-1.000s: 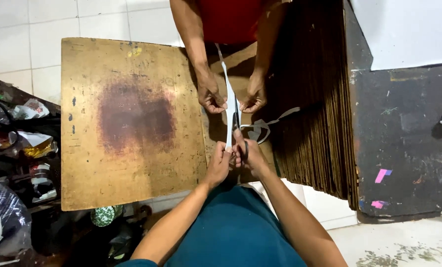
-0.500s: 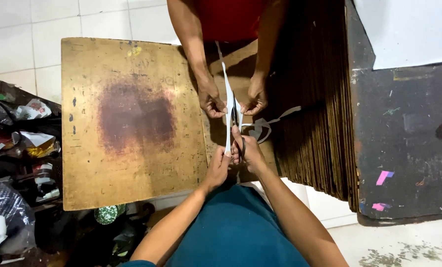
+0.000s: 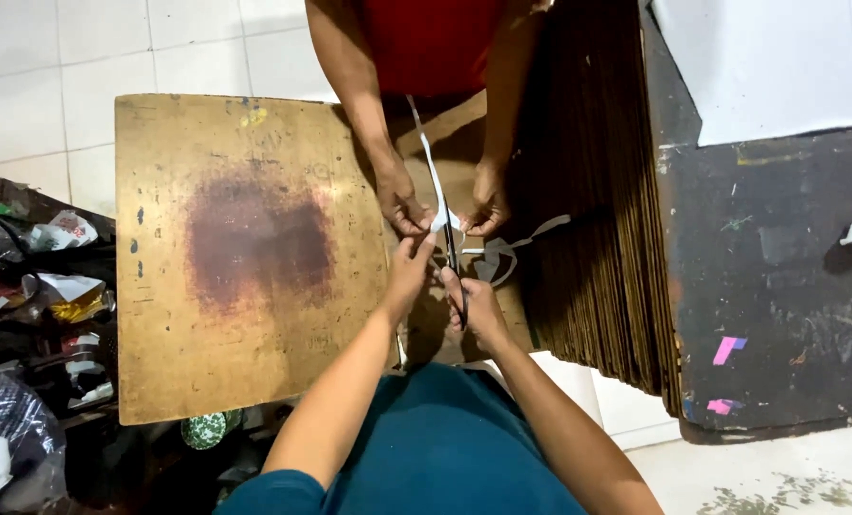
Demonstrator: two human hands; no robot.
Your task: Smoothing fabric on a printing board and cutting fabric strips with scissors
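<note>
White strip (image 3: 436, 191) stretches between both hands (image 3: 409, 277) and scissors (image 3: 455, 272).

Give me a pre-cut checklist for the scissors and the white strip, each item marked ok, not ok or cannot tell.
1. Right hand grips the scissors: ok.
2. Left hand pinches the white strip near the blades: ok.
3. Other person's hands hold the strip's end: ok.
4. Strip sits between the blades: cannot tell.
5. Fingers stay out of the blades' path: cannot tell; they crowd close.
6. Wooden board lies flat beside the hands: ok.
</note>
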